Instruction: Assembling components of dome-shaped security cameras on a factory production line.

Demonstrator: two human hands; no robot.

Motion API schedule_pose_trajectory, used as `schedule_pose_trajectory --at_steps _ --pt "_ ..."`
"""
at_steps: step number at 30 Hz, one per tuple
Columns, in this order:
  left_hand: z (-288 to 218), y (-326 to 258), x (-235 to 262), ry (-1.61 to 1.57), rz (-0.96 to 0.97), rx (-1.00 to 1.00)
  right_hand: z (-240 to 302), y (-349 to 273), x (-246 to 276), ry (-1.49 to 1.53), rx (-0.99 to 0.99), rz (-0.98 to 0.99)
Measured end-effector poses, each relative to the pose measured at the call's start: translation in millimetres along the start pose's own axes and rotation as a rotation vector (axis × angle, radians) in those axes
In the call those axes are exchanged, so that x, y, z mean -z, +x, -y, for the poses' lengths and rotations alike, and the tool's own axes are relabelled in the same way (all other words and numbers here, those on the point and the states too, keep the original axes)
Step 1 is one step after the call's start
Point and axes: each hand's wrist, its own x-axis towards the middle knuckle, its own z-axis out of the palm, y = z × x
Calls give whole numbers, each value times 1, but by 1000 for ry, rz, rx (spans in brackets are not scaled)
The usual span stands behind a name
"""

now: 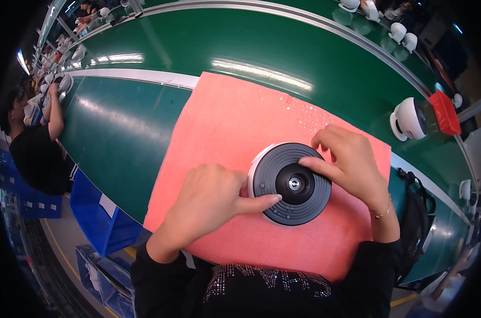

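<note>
Pink foam mat [219, 122], round dark device [290, 184] — both hands [211, 199] [351, 161] touching

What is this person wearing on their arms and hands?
Both hands, left hand and right hand, are bare, with no gloves. Black long sleeves reach the wrists. A thin gold-coloured bracelet circles the right wrist. The black top has sparkly studs.

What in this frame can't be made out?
- Head view: the round black device hides its own underside; the left hand and right hand cover its edges.
- Pink foam mat: near edge hidden behind the black sleeves.
- White units on the far belt: too small for detail.
</note>
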Motion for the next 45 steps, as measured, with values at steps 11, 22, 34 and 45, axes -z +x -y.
schedule_pose_trajectory --at_steps 11,22,34,45 --pt "2 2 2 12 -5 -38 28 -17 12 163 526 130" --pt "13 3 -34 -685 219 123 2 -14 -17 866 -251 183" --pt "-5 2 -20 -687 -253 -244 12 1 -15 674 70 -253" --pt "49 76 9 -1522 -267 -647 45 29 4 960 234 -460"
